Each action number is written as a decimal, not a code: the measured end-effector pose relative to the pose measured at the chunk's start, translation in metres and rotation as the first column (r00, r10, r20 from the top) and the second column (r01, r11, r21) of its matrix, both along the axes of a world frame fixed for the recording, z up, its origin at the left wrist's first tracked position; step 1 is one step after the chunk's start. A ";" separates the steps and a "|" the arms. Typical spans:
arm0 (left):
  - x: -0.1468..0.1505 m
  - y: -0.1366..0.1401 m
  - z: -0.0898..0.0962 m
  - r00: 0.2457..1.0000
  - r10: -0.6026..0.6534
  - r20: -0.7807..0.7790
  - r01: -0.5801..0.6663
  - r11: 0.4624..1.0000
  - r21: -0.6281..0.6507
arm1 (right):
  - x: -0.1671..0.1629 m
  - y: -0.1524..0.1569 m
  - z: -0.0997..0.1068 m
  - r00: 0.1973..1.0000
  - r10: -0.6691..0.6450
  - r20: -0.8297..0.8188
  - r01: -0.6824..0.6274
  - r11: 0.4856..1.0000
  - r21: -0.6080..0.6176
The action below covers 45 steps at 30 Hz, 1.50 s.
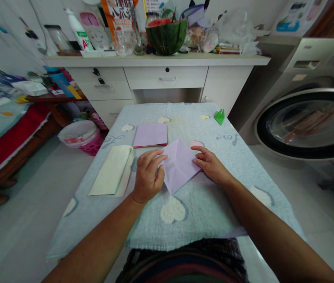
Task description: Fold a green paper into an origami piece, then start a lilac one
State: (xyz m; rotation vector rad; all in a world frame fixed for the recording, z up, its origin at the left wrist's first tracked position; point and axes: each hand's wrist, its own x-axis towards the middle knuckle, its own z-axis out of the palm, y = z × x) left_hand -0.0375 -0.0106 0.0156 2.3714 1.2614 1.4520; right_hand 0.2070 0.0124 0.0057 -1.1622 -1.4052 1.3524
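Observation:
A square sheet of light purple origami paper with crossing crease lines lies turned cornerwise in front of me. My left hand has its curved fingers and thumb at the sheet's left corner, which they hide. At the right corner, my right hand pinches the paper, its index finger stretched above the edge. Just behind the left hand rests a stack of square paper, purple on top with a red edge beneath. Left of that hand is a folded pale cream paper. A small folded green paper piece stands at the far right corner.
A pale blue cloth with hearts covers the table. Behind it stands a white drawer cabinet carrying a cut watermelon, bottles and bags. A washing machine is on the right, and a pink waste bin on the left.

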 end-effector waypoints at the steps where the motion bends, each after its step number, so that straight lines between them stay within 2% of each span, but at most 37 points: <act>1: 0.002 -0.004 0.000 0.997 -0.046 -0.054 0.048 0.998 0.033 | 0.000 0.000 0.000 1.000 -0.001 -0.002 0.001 1.000 -0.009; 3: 0.006 -0.010 0.000 0.962 -0.204 -0.179 0.213 0.977 0.032 | -0.001 0.001 -0.002 1.000 -0.006 0.014 0.007 1.000 -0.017; 4: 0.008 -0.012 -0.001 0.929 -0.284 -0.239 0.288 0.957 -0.019 | -0.001 0.001 -0.003 1.000 -0.009 0.027 0.009 1.000 -0.016; 7: 0.015 -0.011 -0.005 0.864 -0.394 -0.314 0.340 0.916 -0.214 | -0.001 0.003 -0.006 0.998 -0.006 0.067 0.007 1.000 -0.003; 9: 0.017 -0.008 -0.008 0.859 -0.397 -0.324 0.302 0.903 -0.306 | -0.001 0.003 -0.007 0.997 0.003 0.083 -0.003 1.000 0.001; 12: 0.015 -0.003 -0.012 0.865 -0.369 -0.339 0.246 0.903 -0.353 | 0.000 0.003 -0.007 0.997 0.022 0.075 -0.022 1.000 -0.004; 17: 0.011 -0.002 -0.014 0.870 -0.323 -0.372 0.222 0.931 -0.288 | 0.004 0.005 -0.010 0.996 0.054 0.075 -0.056 0.998 0.030; 20: 0.012 -0.004 -0.014 0.851 -0.341 -0.400 0.256 0.934 -0.251 | 0.005 0.006 -0.014 0.972 0.028 0.232 -0.059 0.990 0.131; 22: 0.014 -0.005 -0.014 0.836 -0.366 -0.408 0.282 0.926 -0.252 | 0.006 0.006 -0.013 0.909 -0.045 0.413 -0.055 0.972 0.228; 24: 0.016 -0.006 -0.016 0.833 -0.372 -0.409 0.285 0.923 -0.259 | 0.008 0.005 -0.008 0.800 -0.138 0.584 -0.085 0.938 0.337; 27: 0.018 -0.008 -0.018 0.851 -0.346 -0.395 0.258 0.931 -0.260 | 0.014 -0.001 0.009 0.648 -0.195 0.737 -0.213 0.882 0.420; 31: 0.019 -0.009 -0.019 0.870 -0.315 -0.380 0.240 0.943 -0.231 | 0.020 -0.017 0.031 0.531 -0.052 0.846 -0.382 0.876 0.294; 34: 0.019 -0.010 -0.019 0.882 -0.323 -0.345 0.267 0.943 -0.199 | 0.021 -0.028 0.034 0.475 -0.002 0.880 -0.416 0.881 0.226; 39: 0.019 -0.011 -0.018 0.879 -0.339 -0.334 0.290 0.938 -0.188 | 0.021 -0.038 0.016 0.536 -0.067 0.841 -0.312 0.910 0.271; 45: 0.020 -0.005 -0.016 0.919 -0.344 -0.192 0.260 0.896 -0.360 | 0.025 -0.042 -0.007 0.616 -0.170 0.769 -0.169 0.925 0.340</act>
